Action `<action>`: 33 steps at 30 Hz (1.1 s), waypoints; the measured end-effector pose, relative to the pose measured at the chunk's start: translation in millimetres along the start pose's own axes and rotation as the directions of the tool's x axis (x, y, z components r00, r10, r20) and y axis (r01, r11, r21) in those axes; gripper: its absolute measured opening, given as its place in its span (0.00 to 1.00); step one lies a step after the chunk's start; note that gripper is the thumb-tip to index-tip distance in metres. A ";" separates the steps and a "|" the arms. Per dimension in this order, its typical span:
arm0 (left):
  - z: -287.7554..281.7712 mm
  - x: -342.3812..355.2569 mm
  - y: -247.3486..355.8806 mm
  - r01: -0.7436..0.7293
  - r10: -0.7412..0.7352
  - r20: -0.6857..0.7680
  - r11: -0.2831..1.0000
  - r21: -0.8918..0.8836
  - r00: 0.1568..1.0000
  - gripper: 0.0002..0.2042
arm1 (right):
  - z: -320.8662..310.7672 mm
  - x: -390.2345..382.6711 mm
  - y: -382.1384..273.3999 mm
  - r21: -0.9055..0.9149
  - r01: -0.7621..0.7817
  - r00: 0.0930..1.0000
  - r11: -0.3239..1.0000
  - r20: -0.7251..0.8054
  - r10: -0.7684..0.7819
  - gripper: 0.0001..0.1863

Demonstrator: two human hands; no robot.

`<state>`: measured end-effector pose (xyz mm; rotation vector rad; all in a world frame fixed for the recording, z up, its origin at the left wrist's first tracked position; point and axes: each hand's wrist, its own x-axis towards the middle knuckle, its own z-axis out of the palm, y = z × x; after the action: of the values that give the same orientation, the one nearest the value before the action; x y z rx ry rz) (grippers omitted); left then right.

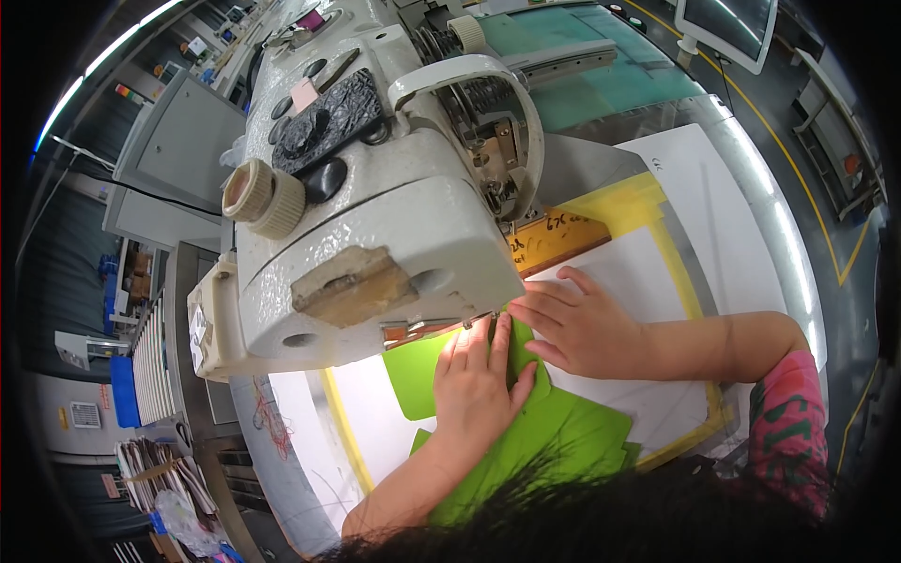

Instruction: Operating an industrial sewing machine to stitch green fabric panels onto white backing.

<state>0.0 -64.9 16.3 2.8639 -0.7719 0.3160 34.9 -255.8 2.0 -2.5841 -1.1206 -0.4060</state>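
While the left hand (477, 394) lay palm down on the bright green pieces (572, 424), its fingers were stretched out toward the sewing machine (375, 253) and its thumb stood off to the side; it pressed on the material from above and was not closed around it. The fingertips lay just below the lower edge of the machine head, close to a lit spot. The right hand (587, 327) came in from the side, half open, with fingers loosely spread and slightly bent, and its thumb was beside the upper edge of the green material; whether it pinched any of that edge could not be told.

The green pieces overlapped one another under and around the left hand, on a white sheet (371, 413) bordered with yellow tape (679, 272). Beyond the right hand, an amber plate (558, 246) with dark handwriting lay near the needle area of the machine. A pink patterned sleeve (791, 422) covered part of the right arm. On the left, loose reddish threads (267, 413) lay on the grey bench (282, 483), and farther back a teal surface (568, 84) stretched behind the machine, with a monitor (732, 23) past it.
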 end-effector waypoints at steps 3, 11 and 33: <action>1.7 0.0 0.8 -0.004 0.004 -0.016 1.000 0.002 1.000 0.29 | -1.2 -1.4 3.3 0.004 0.012 1.000 1.000 -0.011 -0.012 0.23; 1.7 0.0 7.1 0.027 -0.026 -0.047 0.999 0.021 0.999 0.27 | 1.5 1.7 8.3 0.040 0.050 0.997 0.998 -0.055 -0.047 0.19; -41.9 -18.3 -12.5 0.082 -0.074 0.105 0.994 -0.074 0.992 0.28 | -26.4 -0.9 8.1 0.368 -0.086 0.996 0.926 0.053 0.072 0.18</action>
<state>-15.9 -36.9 51.1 2.8453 -0.6713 0.1269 36.7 -271.5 24.5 -2.3008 -0.9907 -0.1100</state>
